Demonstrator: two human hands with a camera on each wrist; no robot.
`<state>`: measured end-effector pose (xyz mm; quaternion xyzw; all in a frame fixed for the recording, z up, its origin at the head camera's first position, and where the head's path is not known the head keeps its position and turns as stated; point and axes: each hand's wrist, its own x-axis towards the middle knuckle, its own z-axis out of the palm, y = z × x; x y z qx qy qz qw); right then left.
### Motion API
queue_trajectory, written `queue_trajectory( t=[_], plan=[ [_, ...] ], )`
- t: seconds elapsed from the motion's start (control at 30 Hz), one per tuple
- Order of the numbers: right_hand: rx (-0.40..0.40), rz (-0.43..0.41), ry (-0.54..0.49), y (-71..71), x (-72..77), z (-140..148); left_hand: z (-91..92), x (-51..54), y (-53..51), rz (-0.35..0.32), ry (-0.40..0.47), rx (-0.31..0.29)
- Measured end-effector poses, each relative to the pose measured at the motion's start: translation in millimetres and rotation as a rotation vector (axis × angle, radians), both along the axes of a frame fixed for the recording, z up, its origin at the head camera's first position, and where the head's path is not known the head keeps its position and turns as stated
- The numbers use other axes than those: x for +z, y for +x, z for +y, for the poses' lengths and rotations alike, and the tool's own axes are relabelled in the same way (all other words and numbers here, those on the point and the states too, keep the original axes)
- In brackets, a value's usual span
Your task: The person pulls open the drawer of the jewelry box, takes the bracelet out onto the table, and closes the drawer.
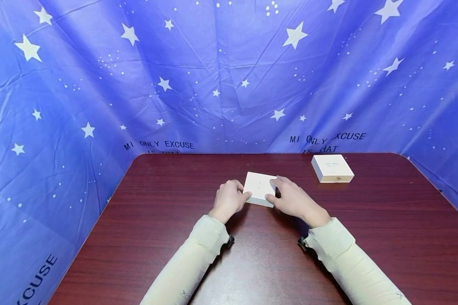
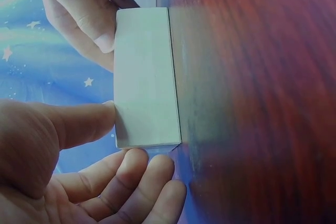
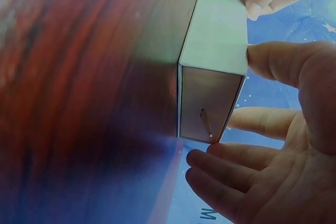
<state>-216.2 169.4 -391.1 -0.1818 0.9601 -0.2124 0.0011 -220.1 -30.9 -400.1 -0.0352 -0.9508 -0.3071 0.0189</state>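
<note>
A small white drawer box [image 1: 257, 188] lies flat on the table between my two hands, small print on its lid. My left hand [image 1: 229, 198] holds its left end, the thumb [image 2: 86, 124] at the near upper edge and fingertips against the end. At the other end, my right hand [image 1: 294, 199] grips the box, with the thumb [image 3: 273, 59] on the near edge and the index finger reaching over the top. In the right wrist view, a brownish end panel [image 3: 210, 100] carries a small pull tab [image 3: 206, 123]. The right hand's lower fingers extend beside this panel.
A second white box [image 1: 332, 167] with a beige front and a tab stands at the back right of the dark red wooden table [image 1: 168, 186]. A blue curtain [image 1: 198, 63] with white stars hangs behind the table and along its sides.
</note>
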Motion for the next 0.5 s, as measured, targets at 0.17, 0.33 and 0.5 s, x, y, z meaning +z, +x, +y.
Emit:
queue_trajectory(
  t=[0.17,0.33,0.5],
  plan=[
    [0.0,0.006,0.001,-0.6,-0.9,-0.3,-0.5,0.9,1.0,-0.001,-0.001,0.0],
    [0.007,0.013,-0.001,-0.5,-1.8,-1.4,-2.1,2.6,2.9,0.0,-0.004,-0.003],
    [0.012,0.018,-0.005,-0.2,-1.8,-3.4,-4.1,3.6,4.3,-0.012,-0.01,0.009]
  ],
)
